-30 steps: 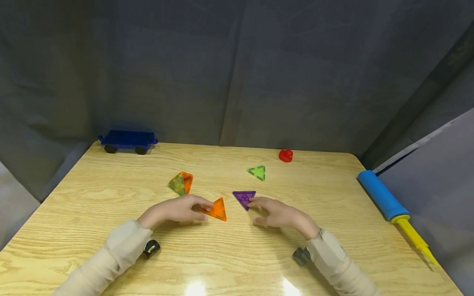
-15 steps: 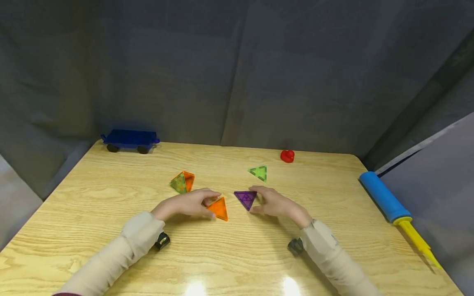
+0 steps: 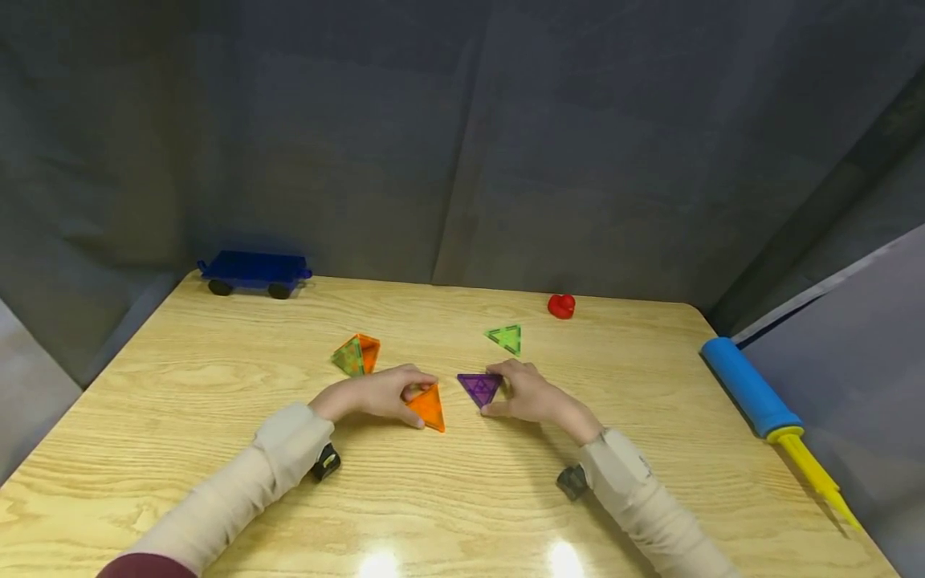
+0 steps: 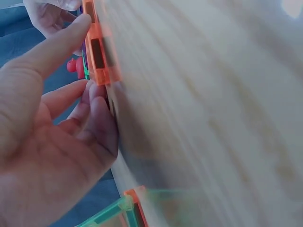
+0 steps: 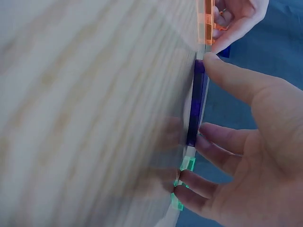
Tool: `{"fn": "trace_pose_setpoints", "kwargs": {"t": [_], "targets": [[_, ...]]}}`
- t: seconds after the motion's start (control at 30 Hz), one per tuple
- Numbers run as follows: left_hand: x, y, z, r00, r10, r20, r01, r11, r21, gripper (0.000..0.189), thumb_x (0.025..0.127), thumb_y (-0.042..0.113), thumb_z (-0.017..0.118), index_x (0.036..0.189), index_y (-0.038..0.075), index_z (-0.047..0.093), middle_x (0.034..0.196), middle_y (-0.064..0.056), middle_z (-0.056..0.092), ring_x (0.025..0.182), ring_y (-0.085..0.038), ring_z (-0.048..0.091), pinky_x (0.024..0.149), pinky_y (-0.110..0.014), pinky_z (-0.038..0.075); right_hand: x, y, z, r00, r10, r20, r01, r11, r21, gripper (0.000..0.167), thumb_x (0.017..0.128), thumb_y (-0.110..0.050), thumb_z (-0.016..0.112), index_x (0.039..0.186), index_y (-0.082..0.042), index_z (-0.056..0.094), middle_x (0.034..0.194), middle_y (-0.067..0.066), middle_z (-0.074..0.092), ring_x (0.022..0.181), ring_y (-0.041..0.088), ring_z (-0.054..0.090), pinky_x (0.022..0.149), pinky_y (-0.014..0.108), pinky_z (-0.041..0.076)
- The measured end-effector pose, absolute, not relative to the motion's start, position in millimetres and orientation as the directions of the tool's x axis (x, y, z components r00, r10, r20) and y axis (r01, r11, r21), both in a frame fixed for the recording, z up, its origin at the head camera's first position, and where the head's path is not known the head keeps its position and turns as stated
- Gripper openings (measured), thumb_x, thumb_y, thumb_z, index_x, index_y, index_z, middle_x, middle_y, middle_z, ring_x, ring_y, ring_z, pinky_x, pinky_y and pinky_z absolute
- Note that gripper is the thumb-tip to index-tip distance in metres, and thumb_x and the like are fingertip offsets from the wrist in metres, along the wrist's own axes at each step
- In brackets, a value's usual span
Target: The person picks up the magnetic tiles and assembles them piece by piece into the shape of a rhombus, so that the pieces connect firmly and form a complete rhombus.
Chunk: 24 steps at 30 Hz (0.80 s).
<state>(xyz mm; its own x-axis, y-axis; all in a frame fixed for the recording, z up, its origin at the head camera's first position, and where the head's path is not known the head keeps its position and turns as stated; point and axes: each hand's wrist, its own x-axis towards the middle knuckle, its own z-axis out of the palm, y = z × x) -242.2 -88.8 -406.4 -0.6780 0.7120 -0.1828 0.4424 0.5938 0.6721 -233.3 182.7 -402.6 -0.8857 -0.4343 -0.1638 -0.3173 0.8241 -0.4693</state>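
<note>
Two flat, see-through triangular magnetic tiles lie on the wooden table between the hands. My left hand (image 3: 379, 394) holds the orange triangular tile (image 3: 429, 408) by its edges, thumb at the near side and fingers at the far side. With thumb and index finger, my right hand (image 3: 533, 393) spans the purple triangular tile (image 3: 480, 388), touching its near tip and far right corner. A narrow gap separates the two tiles. In the right wrist view, the purple tile (image 5: 196, 104) shows edge-on against the tabletop. The left wrist view has the orange tile (image 4: 97, 49) edge-on too.
A green triangular tile (image 3: 509, 338) lies beyond the right hand. Behind the left hand stands a green and orange tile pyramid (image 3: 352, 356). A blue toy wagon (image 3: 253, 271), a red rubber duck (image 3: 561, 306) and a blue and yellow pump (image 3: 751, 387) line the table's edges.
My left hand has moved right and its thumb and fingers have closed about the orange tile. My right hand has shifted slightly left and away, onto the purple tile's edges.
</note>
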Motion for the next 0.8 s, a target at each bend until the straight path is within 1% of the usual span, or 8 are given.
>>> {"fn": "trace_pose_setpoints", "kwargs": {"t": [0.07, 0.27, 0.5, 0.57, 0.7, 0.8], "targets": [[-243, -88, -407, -0.672, 0.717, -0.188, 0.443, 0.592, 0.674, 0.073, 0.082, 0.021, 0.076, 0.142, -0.001, 0.042, 0.107, -0.006, 0.048, 0.081, -0.014, 0.04, 0.075, -0.028, 0.037, -234, 183, -403, -0.885, -0.435, -0.164, -0.32, 0.826, -0.464, 0.072, 0.082, -0.036, 0.075, 0.139, -0.001, 0.046, 0.14, 0.018, 0.044, 0.129, 0.041, 0.034, 0.104, 0.057, 0.032], [-246, -88, -408, -0.67, 0.715, -0.198, 0.428, 0.591, 0.684, 0.07, 0.081, 0.021, 0.077, 0.14, 0.002, 0.045, 0.114, -0.006, 0.049, 0.081, -0.013, 0.04, 0.075, -0.025, 0.038, -236, 185, -405, -0.887, -0.43, -0.168, -0.318, 0.833, -0.453, 0.07, 0.081, -0.035, 0.076, 0.137, -0.003, 0.048, 0.139, 0.019, 0.043, 0.127, 0.041, 0.034, 0.102, 0.058, 0.033], [-246, -88, -410, -0.671, 0.716, -0.193, 0.408, 0.573, 0.711, 0.064, 0.081, 0.019, 0.077, 0.135, 0.004, 0.046, 0.113, -0.005, 0.048, 0.083, -0.015, 0.039, 0.076, -0.027, 0.038, -240, 189, -407, -0.893, -0.427, -0.144, -0.309, 0.812, -0.496, 0.069, 0.075, -0.032, 0.081, 0.131, -0.003, 0.053, 0.137, 0.021, 0.045, 0.125, 0.039, 0.036, 0.102, 0.056, 0.033], [-245, -89, -410, -0.671, 0.715, -0.196, 0.392, 0.566, 0.725, 0.065, 0.081, 0.017, 0.076, 0.136, 0.004, 0.044, 0.114, -0.006, 0.047, 0.083, -0.016, 0.04, 0.076, -0.027, 0.038, -241, 190, -408, -0.891, -0.433, -0.136, -0.31, 0.8, -0.514, 0.068, 0.074, -0.031, 0.082, 0.129, -0.003, 0.054, 0.132, 0.018, 0.049, 0.122, 0.036, 0.039, 0.101, 0.053, 0.035], [-244, -88, -409, -0.675, 0.71, -0.2, 0.352, 0.548, 0.759, 0.067, 0.082, 0.015, 0.076, 0.138, 0.005, 0.04, 0.116, -0.01, 0.047, 0.085, -0.016, 0.042, 0.074, -0.028, 0.038, -243, 191, -409, -0.89, -0.443, -0.113, -0.316, 0.774, -0.549, 0.065, 0.071, -0.027, 0.085, 0.122, -0.003, 0.053, 0.117, 0.01, 0.055, 0.107, 0.027, 0.044, 0.093, 0.043, 0.039], [-243, -88, -409, -0.677, 0.71, -0.195, 0.341, 0.537, 0.772, 0.068, 0.082, 0.012, 0.076, 0.138, 0.006, 0.038, 0.111, -0.01, 0.047, 0.085, -0.017, 0.043, 0.074, -0.028, 0.039, -243, 190, -409, -0.882, -0.459, -0.11, -0.312, 0.741, -0.595, 0.064, 0.07, -0.021, 0.086, 0.118, -0.003, 0.049, 0.101, 0.007, 0.054, 0.093, 0.021, 0.045, 0.081, 0.035, 0.041]]}}
